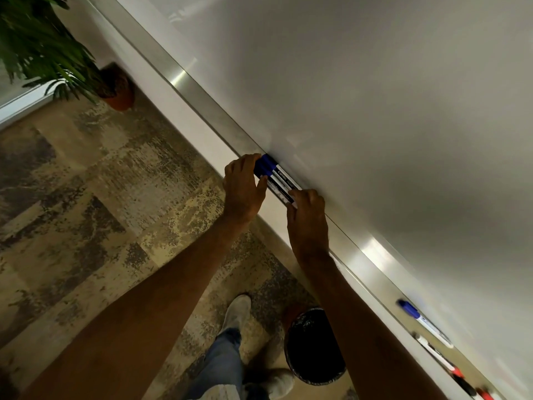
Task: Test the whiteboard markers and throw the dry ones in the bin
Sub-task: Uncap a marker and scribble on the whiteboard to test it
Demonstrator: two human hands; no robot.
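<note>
Two blue-capped white markers (278,180) lie side by side on the whiteboard's metal tray (207,99). My left hand (243,186) grips their blue cap ends, fingers curled over them. My right hand (307,217) pinches their other ends. The whiteboard (375,111) rises behind, blank. A black round bin (313,346) stands on the floor below the tray, partly hidden by my right forearm. Further right on the tray lie another blue-capped marker (424,323) and a red-capped one (438,356).
More red and black markers (473,388) lie at the tray's far right end. A potted plant (57,53) in a terracotta pot stands at the upper left by the wall. My shoes and jeans show on the patterned carpet (101,197) beside the bin.
</note>
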